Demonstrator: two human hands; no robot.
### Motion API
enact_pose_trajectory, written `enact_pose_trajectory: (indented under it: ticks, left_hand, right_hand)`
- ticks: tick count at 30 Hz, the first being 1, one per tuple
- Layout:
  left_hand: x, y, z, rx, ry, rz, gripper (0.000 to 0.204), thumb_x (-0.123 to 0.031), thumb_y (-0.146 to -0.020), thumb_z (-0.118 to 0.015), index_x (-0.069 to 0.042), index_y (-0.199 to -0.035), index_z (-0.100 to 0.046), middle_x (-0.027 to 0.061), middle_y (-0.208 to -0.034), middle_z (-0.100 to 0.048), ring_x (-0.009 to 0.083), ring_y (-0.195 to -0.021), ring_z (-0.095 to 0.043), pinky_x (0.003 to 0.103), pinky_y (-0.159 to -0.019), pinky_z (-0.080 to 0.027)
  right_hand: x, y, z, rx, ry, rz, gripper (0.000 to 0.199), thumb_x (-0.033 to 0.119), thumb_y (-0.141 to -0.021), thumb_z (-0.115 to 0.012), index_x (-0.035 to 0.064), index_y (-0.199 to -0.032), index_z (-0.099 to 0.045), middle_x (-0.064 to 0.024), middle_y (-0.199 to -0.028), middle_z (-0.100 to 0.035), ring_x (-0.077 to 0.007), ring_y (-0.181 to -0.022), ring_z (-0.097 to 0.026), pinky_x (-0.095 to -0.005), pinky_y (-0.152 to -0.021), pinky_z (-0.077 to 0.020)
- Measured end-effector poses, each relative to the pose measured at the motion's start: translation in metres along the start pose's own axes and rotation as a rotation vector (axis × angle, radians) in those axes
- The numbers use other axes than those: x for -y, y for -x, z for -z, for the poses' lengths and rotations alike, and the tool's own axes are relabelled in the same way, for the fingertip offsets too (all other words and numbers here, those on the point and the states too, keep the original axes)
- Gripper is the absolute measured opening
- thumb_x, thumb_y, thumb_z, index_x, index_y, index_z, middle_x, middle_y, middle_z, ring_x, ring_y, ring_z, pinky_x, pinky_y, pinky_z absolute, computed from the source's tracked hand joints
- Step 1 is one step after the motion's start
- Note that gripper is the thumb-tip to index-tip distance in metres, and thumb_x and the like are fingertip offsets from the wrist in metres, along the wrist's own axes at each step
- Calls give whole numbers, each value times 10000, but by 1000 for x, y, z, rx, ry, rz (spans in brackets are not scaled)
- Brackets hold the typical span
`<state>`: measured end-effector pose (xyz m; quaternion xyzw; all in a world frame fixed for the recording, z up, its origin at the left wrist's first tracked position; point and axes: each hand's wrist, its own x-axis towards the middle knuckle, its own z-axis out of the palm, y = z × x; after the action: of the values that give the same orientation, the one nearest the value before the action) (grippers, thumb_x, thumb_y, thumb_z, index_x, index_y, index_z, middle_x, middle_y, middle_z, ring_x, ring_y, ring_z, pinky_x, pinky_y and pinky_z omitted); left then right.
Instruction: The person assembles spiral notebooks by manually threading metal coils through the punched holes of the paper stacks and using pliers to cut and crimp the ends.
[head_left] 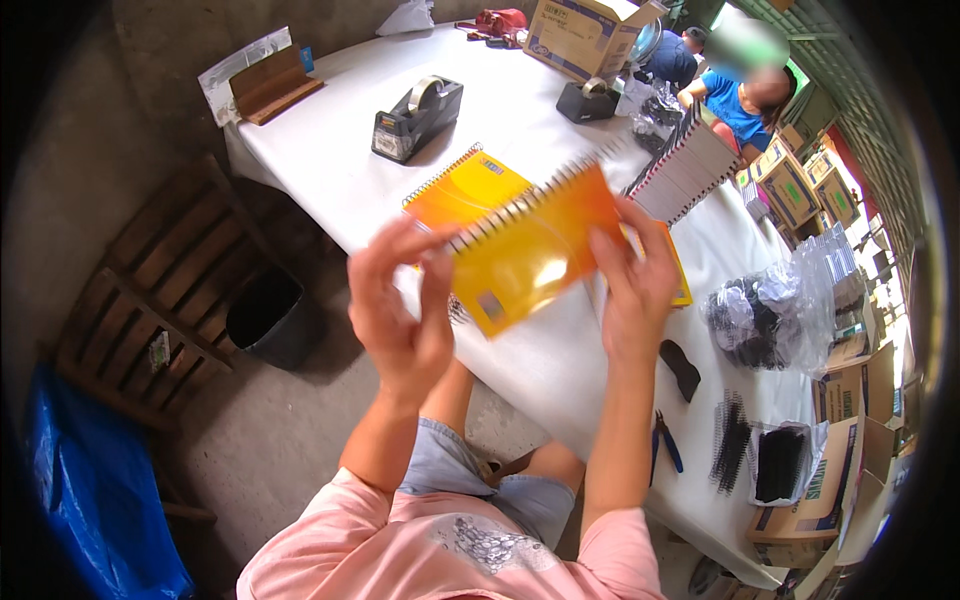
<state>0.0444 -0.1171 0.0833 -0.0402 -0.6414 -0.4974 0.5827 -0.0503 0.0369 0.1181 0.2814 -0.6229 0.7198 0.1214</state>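
Between both hands I hold up a yellow-orange spiral notebook (pixel 525 262), tilted above the table, its wire binding along the upper edge. My left hand (pixel 400 290) pinches its left corner by the binding. On its right edge my right hand (pixel 637 280) is closed, thumb on the cover. The notebook is slightly blurred. Behind it another yellow spiral notebook (pixel 470 187) lies on the white table, partly covered. More yellow-orange notebook (pixel 682 270) shows beside my right wrist. A tall stack of spiral notebooks (pixel 685 165) stands beyond my right hand.
Two tape dispensers (pixel 418 118) (pixel 588 100) stand farther back on the white table (pixel 330 130). At right are blue-handled pliers (pixel 665 447), black binding coils (pixel 731 440), plastic-wrapped bundles (pixel 765 315) and cardboard boxes (pixel 815 500). A co-worker in blue (pixel 735 105) sits at the far right.
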Motion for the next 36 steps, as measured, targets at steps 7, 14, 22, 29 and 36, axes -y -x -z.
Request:
enact_pose_trajectory:
  ticks: [7,14,22,29,36]
  left_hand:
    - [77,-27,6,18,-350,215,252,-177,-905,-502,-62,-1111,-591,97,-845,-623,195,-939,-543,319,-789,-428]
    - [108,-23,-20,-161,117,556,558,-404,-983,-329,70,-940,-620,123,-881,-626,192,-849,-553,290,-810,-419]
    - [115,-21,-31,-269,118,538,749,-578,-940,-202,64,-1041,-575,132,-895,-555,194,-840,-546,295,-818,-430]
    - [127,-7,-35,-289,121,236,752,-646,-895,-262,-3,-1238,-444,148,-1064,-532,202,-948,-541,296,-849,-435]
    - [118,-6,-31,-293,-74,102,597,-521,-939,-337,-24,-1263,-407,134,-1197,-498,234,-1088,-497,360,-922,-354]
  right_hand:
    - [-82,-76,-43,298,742,74,378,279,-820,-632,75,-1137,-600,-126,-1042,-590,-260,-882,-577,-325,-795,-453]
    - [-131,-54,-74,-16,67,-118,416,356,-960,-414,-5,-1020,-612,-145,-988,-620,-213,-916,-572,-299,-832,-430]
    - [-113,-54,-74,-104,257,53,458,398,-967,-377,10,-1069,-597,-139,-985,-569,-236,-938,-544,-329,-837,-424]
    - [-76,-55,15,-166,691,173,432,306,-867,-592,40,-1199,-521,-177,-1198,-500,-320,-1146,-456,-393,-976,-359]
    - [-44,-10,191,-177,1263,-484,651,488,-752,-668,0,-1171,-570,-171,-1031,-634,-293,-939,-612,-362,-801,-467]
